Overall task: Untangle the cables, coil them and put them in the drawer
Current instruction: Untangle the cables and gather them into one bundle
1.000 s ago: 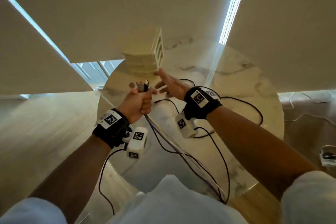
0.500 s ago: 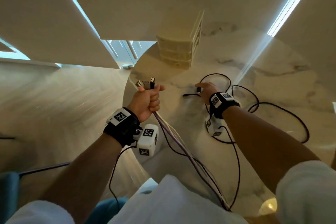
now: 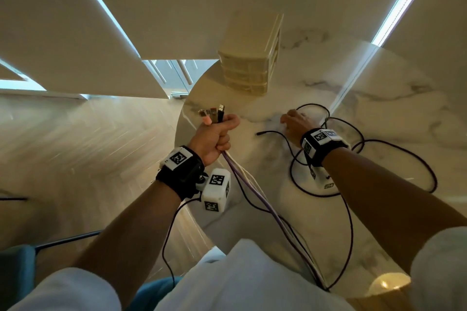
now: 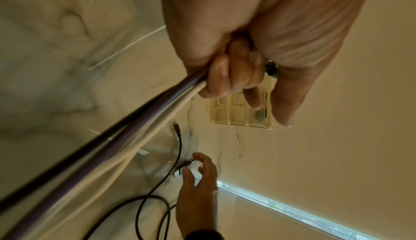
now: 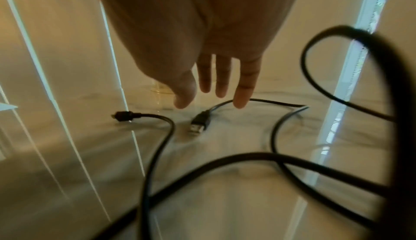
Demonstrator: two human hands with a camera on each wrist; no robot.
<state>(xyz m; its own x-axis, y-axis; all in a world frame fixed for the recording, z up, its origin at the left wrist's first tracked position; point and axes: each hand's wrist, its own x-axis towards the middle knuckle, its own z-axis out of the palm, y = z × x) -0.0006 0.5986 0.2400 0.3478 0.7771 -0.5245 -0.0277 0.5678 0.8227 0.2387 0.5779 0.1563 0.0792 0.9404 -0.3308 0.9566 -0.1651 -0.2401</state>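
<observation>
My left hand (image 3: 217, 134) (image 4: 234, 76) grips a bundle of purple, white and black cables (image 3: 242, 177) (image 4: 126, 131) above the table's left edge. Several plugs (image 3: 213, 113) stick out of the top of the fist. A loose black cable (image 3: 379, 144) (image 5: 225, 162) lies in loops on the marble table (image 3: 379, 98). My right hand (image 3: 293, 121) (image 4: 198, 178) (image 5: 211, 90) hovers with straight fingers just over its USB plug (image 5: 199, 124) (image 4: 179, 171). The cable's small plug (image 5: 122, 115) lies to the left. A cream drawer unit (image 3: 249, 68) (image 4: 236, 112) stands at the back of the table, drawers closed.
The bundle runs down over the table's near edge toward my lap. The wrist cameras' own thin black leads hang from both arms. A wooden floor lies left of the round table, and a blue chair (image 3: 15, 267) sits at the lower left.
My right hand has come back from the drawer unit and dropped to the black cable's USB plug on the table. The left hand keeps its grip on the bundle.
</observation>
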